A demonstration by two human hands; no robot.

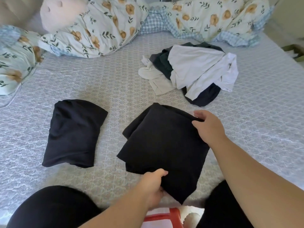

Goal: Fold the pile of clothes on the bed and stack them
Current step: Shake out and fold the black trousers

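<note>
A folded black garment (162,145) lies on the bed in front of me. My left hand (152,186) grips its near edge, thumb on top and fingers under the cloth. My right hand (209,127) pinches its far right corner. To the left lies a second folded black garment (72,134), flat and apart from both hands. An unfolded pile of clothes (192,71), white, cream and dark pieces tangled together, sits further back on the right.
The bed (115,76) has a pale patterned cover. A floral duvet (105,25) and pillows are bunched along the far side and left. My knees in black frame the near edge, with a red stool (162,216) between them.
</note>
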